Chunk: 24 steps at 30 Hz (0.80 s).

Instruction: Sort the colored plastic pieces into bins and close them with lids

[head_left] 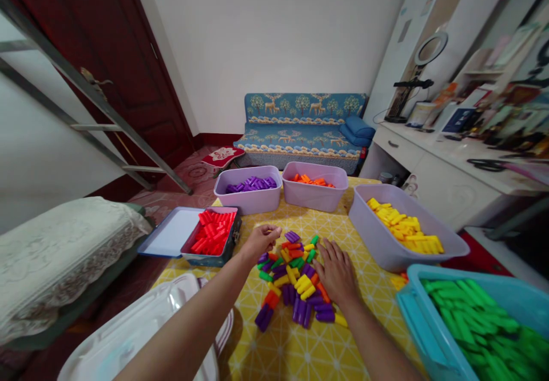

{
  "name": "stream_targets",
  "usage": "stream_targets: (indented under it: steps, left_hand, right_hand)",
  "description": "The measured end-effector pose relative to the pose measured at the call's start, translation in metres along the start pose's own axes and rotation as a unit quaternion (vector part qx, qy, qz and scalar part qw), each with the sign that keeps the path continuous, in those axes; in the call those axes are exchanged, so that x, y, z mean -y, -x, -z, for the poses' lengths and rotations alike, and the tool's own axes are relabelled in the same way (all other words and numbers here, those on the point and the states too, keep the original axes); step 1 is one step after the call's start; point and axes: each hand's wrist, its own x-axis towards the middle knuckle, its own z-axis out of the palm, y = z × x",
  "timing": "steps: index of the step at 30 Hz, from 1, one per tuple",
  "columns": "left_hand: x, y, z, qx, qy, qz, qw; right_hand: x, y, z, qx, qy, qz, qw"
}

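A mixed pile of short plastic tube-like pieces (303, 285) in purple, yellow, orange and green lies on the yellow patterned tablecloth (300, 349). At its upper left edge is my left hand (260, 242), thumb and fingers pinched together; what they hold, if anything, does not show. My right hand (337, 269) lies on the right side of the pile, palm down with fingers spread, touching some orange and purple pieces. Close to my left hand stands a metal box (208, 258) filled with red pieces (213, 232), its lid (169, 232) folded back to the left.
Behind the pile stand a lilac bin (253, 202) of purple pieces and another bin (316, 197) of orange ones. To the right are a bin (375, 238) of yellow pieces and a turquoise bin (429, 329) of green ones. White lids (128, 324) lie front left.
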Motion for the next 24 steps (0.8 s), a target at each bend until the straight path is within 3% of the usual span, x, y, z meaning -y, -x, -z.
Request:
stream_targets:
  steps: [6, 10, 13, 15, 17, 19, 21, 24]
  left_hand:
    - [0.002, 0.007, 0.015, 0.051, 0.059, 0.034, 0.996]
    - [-0.025, -0.012, 0.035, 0.062, 0.016, 0.020, 0.998]
    - [-0.069, -0.038, 0.053, 0.009, 0.014, -0.048, 0.999]
    - [-0.094, -0.052, 0.062, -0.067, -0.036, -0.183, 0.980]
    - [-0.103, -0.056, 0.066, -0.095, -0.135, -0.290, 0.943]
    - [-0.091, -0.052, 0.065, -0.064, -0.254, -0.319, 0.911]
    - [-0.063, -0.042, 0.061, -0.008, -0.352, -0.285, 0.892]
    - [-0.012, -0.026, 0.053, 0.030, -0.404, -0.232, 0.884]
  right_hand:
    - [0.000, 0.000, 0.001, 0.003, 0.000, 0.000, 1.000]
    - [0.000, 0.000, 0.000, -0.005, -0.001, 0.004, 1.000]
    - [0.001, 0.000, 0.002, -0.008, 0.000, 0.007, 1.000]
    - [0.002, 0.000, 0.004, -0.006, 0.003, 0.006, 1.000]
    - [0.003, 0.000, 0.005, -0.005, 0.005, 0.002, 1.000]
    - [0.003, 0.000, 0.005, -0.004, 0.003, 0.000, 1.000]
    - [0.003, 0.000, 0.005, -0.003, -0.002, 0.001, 1.000]
    - [0.002, 0.000, 0.004, -0.005, -0.007, 0.001, 1.000]
